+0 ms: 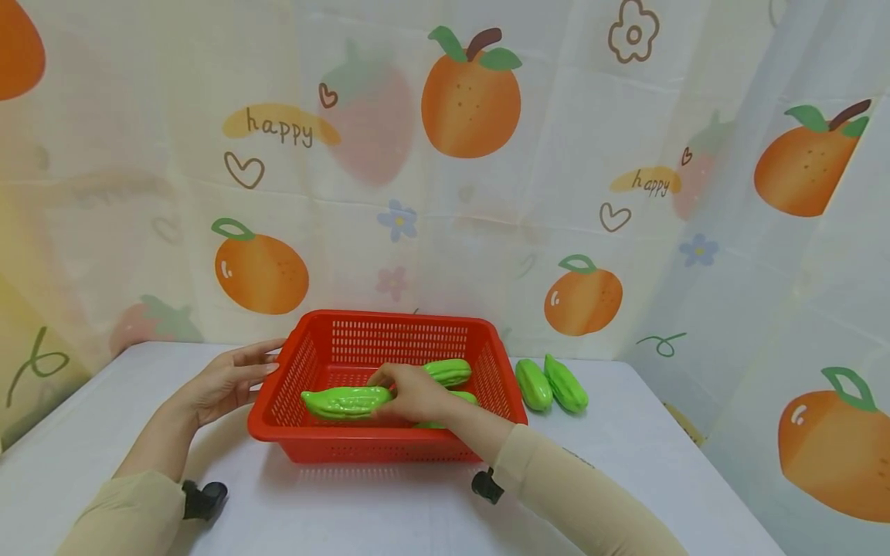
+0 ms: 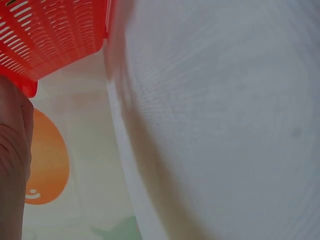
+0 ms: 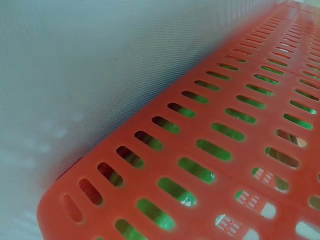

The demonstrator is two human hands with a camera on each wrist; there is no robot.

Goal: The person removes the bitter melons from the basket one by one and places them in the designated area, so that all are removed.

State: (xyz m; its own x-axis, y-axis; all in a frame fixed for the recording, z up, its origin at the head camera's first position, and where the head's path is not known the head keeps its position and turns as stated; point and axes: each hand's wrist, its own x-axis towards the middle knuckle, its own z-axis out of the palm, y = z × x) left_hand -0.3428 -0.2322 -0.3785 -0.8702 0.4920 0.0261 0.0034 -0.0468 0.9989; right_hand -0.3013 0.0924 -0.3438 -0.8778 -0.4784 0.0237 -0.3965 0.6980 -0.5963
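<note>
A red slotted plastic basket [image 1: 389,434] stands on the white table, holding several bright green bitter melons. Inside it, my right hand [image 1: 417,395] grips the right end of one bumpy bitter melon [image 1: 344,403] that lies lengthwise at the left. Behind this hand another green melon [image 1: 448,372] shows, and one more is partly covered by the wrist. My left hand [image 1: 225,382] is at the basket's left side, its fingers fairly straight against the outer rim. In the right wrist view, green shows through the slots of the basket wall [image 3: 200,115]; the right hand itself is mostly hidden.
Two green melons, a shorter one [image 1: 534,384] and a pointed one [image 1: 566,384], lie on the table [image 1: 626,463] right of the basket. A fruit-printed curtain [image 1: 487,216] hangs behind the table's back edge. Black straps with small devices sit at both wrists.
</note>
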